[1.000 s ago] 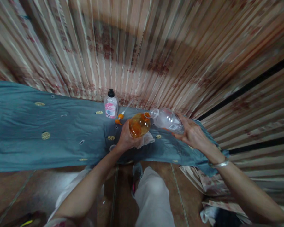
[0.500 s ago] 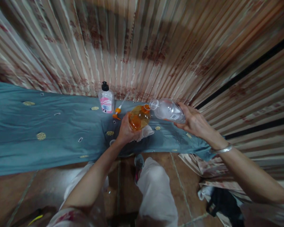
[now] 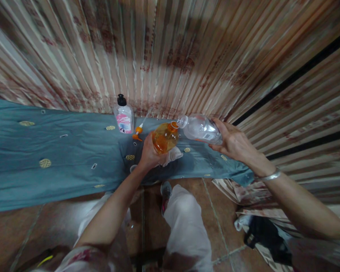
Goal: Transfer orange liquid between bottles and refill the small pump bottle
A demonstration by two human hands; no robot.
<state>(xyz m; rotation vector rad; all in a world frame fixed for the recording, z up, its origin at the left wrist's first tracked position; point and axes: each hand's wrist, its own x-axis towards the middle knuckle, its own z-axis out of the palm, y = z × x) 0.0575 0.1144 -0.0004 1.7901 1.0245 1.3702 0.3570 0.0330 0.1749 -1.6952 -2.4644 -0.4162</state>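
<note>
Head view: orange btl [image 3: 164, 138], amber liquid showing thru most of its body, is held tilted just above the counter's front edge, neck open and pointing up-right. The left hand [image 3: 149, 155] is wrapped around its lower half, fingers closed on it. A clear plastic btl [image 3: 201, 129] lies nearly horizontal w/ its mouth touching the orange btl's neck; the right hand [image 3: 234, 142] is clamped round its base end, a silver bangle [image 3: 270, 175] on that wrist. Judging from this, the pour from clear btl into orange btl is under way, not finished: mouths are met, the clear btl is tipped, and the orange one looks largely full (how much is left in the clear btl can't be told, since its contents are colourless and blurred). What's left, by the look of it: the orange pump top [image 3: 137, 133] is off and lies on the blue cloth [image 3: 59, 151] just left of the btls, so the orange btl isn't closed up yet. A crumpled white rag [image 3: 172, 155] sits directly under the orange btl. A small pink-label btl w/ black cap [image 3: 124, 117] stands upright further back, near the striped curtain [image 3: 170, 56]. Below the counter are brown floor tiles [image 3: 215, 219] and a heap of fabric [image 3: 260, 234] at lower right.
</note>
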